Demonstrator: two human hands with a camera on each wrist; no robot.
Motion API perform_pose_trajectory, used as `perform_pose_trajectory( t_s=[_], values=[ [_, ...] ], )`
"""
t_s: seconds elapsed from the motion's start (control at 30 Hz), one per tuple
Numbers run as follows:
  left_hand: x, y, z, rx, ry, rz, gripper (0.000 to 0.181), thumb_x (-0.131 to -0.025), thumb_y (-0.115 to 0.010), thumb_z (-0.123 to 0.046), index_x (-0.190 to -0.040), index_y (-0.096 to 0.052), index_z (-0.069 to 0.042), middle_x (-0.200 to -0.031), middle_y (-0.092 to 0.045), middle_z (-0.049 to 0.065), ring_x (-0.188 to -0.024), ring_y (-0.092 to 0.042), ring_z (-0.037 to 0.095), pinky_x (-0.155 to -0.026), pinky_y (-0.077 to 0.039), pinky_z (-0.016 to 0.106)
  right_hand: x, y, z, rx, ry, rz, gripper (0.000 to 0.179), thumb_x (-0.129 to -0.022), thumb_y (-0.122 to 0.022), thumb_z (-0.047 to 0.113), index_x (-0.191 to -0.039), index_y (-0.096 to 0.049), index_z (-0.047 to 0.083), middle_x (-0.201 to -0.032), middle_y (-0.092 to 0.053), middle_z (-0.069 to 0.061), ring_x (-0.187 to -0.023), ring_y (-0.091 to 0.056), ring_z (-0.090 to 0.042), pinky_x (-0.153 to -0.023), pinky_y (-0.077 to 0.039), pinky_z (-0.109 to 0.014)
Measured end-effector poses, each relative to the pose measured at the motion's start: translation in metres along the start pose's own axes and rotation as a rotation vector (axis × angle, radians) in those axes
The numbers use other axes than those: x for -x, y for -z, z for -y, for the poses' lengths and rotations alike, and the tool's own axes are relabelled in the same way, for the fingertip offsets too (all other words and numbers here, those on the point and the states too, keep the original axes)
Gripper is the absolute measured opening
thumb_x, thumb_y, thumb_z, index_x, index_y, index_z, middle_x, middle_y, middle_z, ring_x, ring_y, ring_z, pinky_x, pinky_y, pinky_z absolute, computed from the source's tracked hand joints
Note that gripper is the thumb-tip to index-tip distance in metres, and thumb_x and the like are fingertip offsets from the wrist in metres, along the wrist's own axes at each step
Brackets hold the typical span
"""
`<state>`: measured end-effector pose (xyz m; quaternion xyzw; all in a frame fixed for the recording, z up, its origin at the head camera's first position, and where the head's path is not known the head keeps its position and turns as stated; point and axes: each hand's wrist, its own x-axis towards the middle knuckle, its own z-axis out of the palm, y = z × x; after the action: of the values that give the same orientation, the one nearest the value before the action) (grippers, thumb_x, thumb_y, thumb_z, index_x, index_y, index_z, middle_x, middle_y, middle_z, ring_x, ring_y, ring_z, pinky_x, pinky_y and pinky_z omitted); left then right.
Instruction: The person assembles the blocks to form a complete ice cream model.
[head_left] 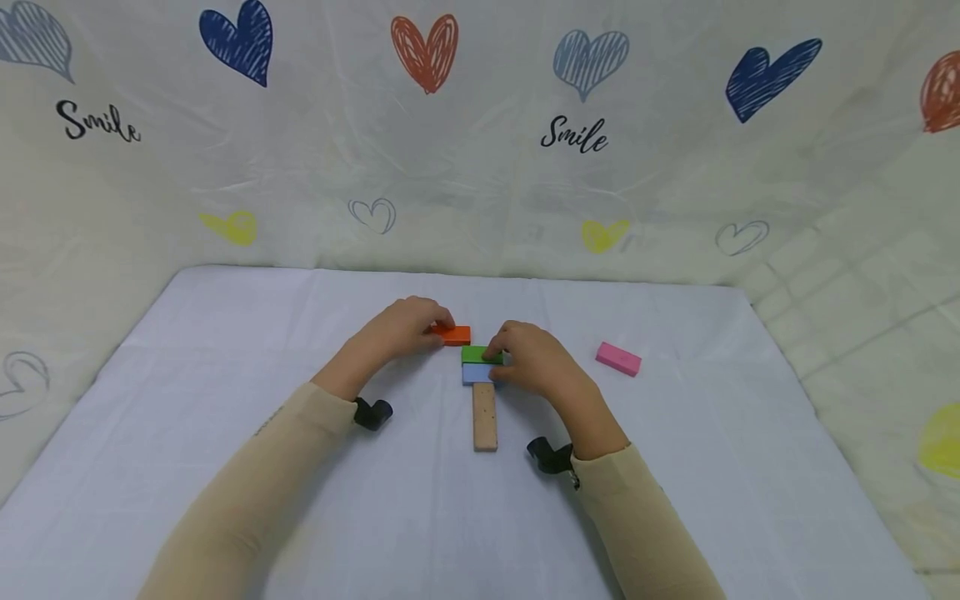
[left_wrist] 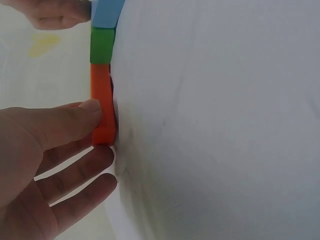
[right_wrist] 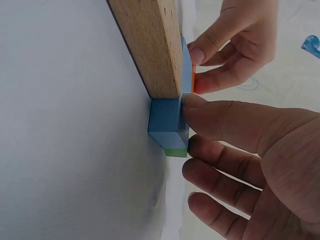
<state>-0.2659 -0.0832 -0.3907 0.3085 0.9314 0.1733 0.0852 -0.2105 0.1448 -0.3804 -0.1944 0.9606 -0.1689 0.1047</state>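
Observation:
In the head view my left hand (head_left: 408, 325) pinches an orange block (head_left: 459, 336) at its left end, the thumb on the near side. In the left wrist view the orange block (left_wrist: 101, 82) meets a green block (left_wrist: 102, 46). My right hand (head_left: 534, 358) holds the right ends of the green block (head_left: 472, 355) and a light blue block (head_left: 476, 373), which lie flush together. Its thumb touches the blue block (right_wrist: 166, 115) in the right wrist view. A plain wooden block (head_left: 485, 418) runs lengthwise toward me, its far end against the blue block.
A pink block (head_left: 618, 359) lies at an angle on the white tablecloth (head_left: 420, 517), to the right of my right hand. Behind the table's far edge hangs a pale sheet (head_left: 480, 167) printed with hearts. Black wrist cameras (head_left: 372, 413) jut from under both sleeves.

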Motion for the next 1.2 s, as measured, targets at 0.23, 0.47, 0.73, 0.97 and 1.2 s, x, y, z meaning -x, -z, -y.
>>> perform_pose_trajectory(
  t_s=[0.23, 0.47, 0.73, 0.97, 1.2],
  values=[
    [-0.003, -0.002, -0.004, -0.017, 0.0, 0.005, 0.026, -0.093, -0.071, -0.013, -0.119, -0.071, -0.01, -0.116, -0.07, 0.004, -0.107, -0.061, 0.021, -0.102, -0.049, 0.037, 0.0, 0.0, 0.0, -0.002, -0.005, 0.002, 0.025, -0.084, -0.082, 0.02, -0.108, -0.078, 0.015, -0.106, -0.066, 0.001, -0.103, -0.062, -0.019, -0.091, -0.054, -0.037],
    [-0.006, -0.005, -0.006, -0.026, -0.024, 0.002, 0.027, -0.093, -0.071, -0.014, -0.12, -0.072, -0.011, -0.117, -0.07, 0.003, -0.11, -0.063, 0.021, -0.1, -0.05, 0.038, 0.0, -0.001, 0.0, -0.014, 0.006, -0.002, 0.025, -0.084, -0.082, 0.021, -0.107, -0.078, 0.014, -0.105, -0.066, 0.002, -0.102, -0.062, -0.019, -0.091, -0.053, -0.036],
    [-0.008, -0.006, -0.013, -0.026, -0.055, 0.006, 0.031, -0.092, -0.073, -0.015, -0.122, -0.071, -0.01, -0.121, -0.07, 0.004, -0.112, -0.063, 0.021, -0.1, -0.05, 0.037, 0.001, 0.0, 0.001, -0.013, 0.01, -0.017, 0.024, -0.084, -0.082, 0.02, -0.107, -0.078, 0.014, -0.105, -0.066, 0.002, -0.101, -0.061, -0.018, -0.091, -0.053, -0.035],
    [-0.008, -0.007, -0.016, -0.021, -0.076, 0.004, 0.031, -0.092, -0.072, -0.013, -0.123, -0.071, -0.009, -0.122, -0.069, 0.005, -0.113, -0.063, 0.022, -0.099, -0.051, 0.038, 0.001, 0.0, 0.001, -0.012, 0.01, -0.015, 0.024, -0.084, -0.082, 0.02, -0.106, -0.079, 0.014, -0.106, -0.066, 0.001, -0.102, -0.062, -0.019, -0.093, -0.053, -0.036],
    [-0.01, -0.009, -0.018, -0.038, -0.085, 0.011, 0.031, -0.093, -0.071, -0.012, -0.124, -0.071, -0.008, -0.123, -0.069, 0.005, -0.116, -0.062, 0.022, -0.101, -0.05, 0.037, 0.002, 0.0, 0.001, -0.016, 0.012, -0.015, 0.024, -0.083, -0.082, 0.02, -0.106, -0.078, 0.013, -0.106, -0.066, 0.0, -0.103, -0.062, -0.019, -0.094, -0.053, -0.037]
  ],
)
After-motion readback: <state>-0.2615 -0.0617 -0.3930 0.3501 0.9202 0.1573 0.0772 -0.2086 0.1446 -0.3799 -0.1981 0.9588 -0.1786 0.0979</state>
